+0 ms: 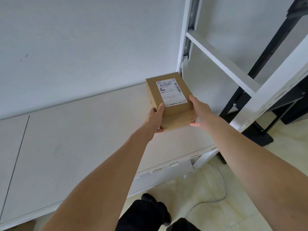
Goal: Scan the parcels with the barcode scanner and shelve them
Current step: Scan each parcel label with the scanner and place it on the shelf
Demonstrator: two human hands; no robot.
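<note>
While both hands are on it: the cardboard parcel (170,104) sits at the far right end of the white shelf board (83,147), tucked close to the wall and the white upright (183,39).
Parcel: small brown box, shipping label (171,93) facing up, barcodes readable from where I'm standing, long side running away from the person.
Left hand (155,120): fingers curled round the near left corner, thumb lying up on the top edge, so it's got a proper hold.
Right hand (200,110): flatter against the right side, fingers wrapped under the near right corner, thumb up by the label. Looks more like pressing than gripping, honestly can't tell how firm.
Contact with shelf: can't say for sure whether the box is fully down or the near end is a touch lifted.
Scanner: not in view anywhere, so no clue from here if this one's been scanned.
Step, my guess: setting it down / nudging it into the corner.
What could go wrong: push too hard and it jams against the upright or twists skew to the wall. Let go with the near end lifted and it drops and shifts.
Also: grey cable (221,185) loops on the floor by the person's feet, easy to snag when stepping back.
</note>
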